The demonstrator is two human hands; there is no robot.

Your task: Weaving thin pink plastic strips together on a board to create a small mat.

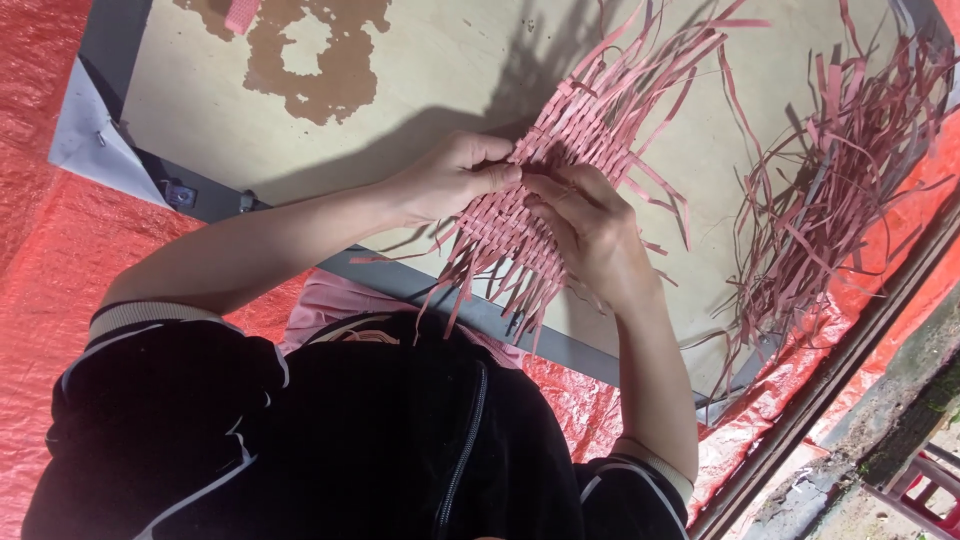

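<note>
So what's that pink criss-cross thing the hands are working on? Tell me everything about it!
The woven mat is made of thin, flat pink strips crossed over and under each other. Its middle is tightly woven, while loose strip ends fan out on every side. It lies flat on a pale board. The left hand and right hand both pinch strips near its centre.

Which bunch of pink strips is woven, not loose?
The woven mat under the left hand and right hand: its strips interlace in a grid. The loose pile at right is tangled.

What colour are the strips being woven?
Pink, a dusty rose; the woven strips show best in the head view, against the pale board.
</note>
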